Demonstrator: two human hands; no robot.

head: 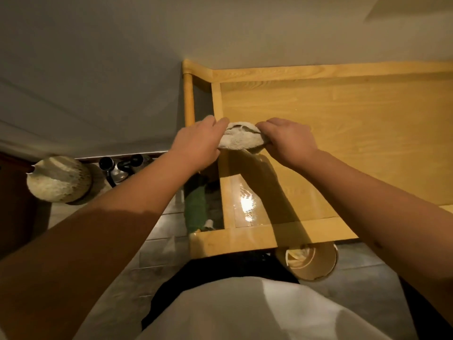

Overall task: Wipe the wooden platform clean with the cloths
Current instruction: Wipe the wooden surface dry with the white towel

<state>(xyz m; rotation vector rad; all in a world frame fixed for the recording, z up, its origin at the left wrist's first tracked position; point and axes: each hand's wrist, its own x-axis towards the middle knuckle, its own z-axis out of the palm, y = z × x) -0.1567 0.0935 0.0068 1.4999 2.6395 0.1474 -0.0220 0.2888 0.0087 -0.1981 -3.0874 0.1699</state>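
A cream terry cloth [241,139] is stretched between both hands above the left end of the wooden platform [343,133]. My left hand [198,146] grips the cloth's left end, over the platform's left rail. My right hand [286,141] grips its right end. The cloth sags a little between them. A wet, shiny patch [247,204] lies on the platform surface near its front left corner. A green cloth [196,212] lies below the platform's left side, partly hidden by the rail.
A raised wooden rail [245,239] frames the platform. A paper cup [312,262] stands on the tiled floor under the front rail. At the left are a round pale woven object [58,179] and dark metal items [120,166]. A white wall [98,69] rises behind.
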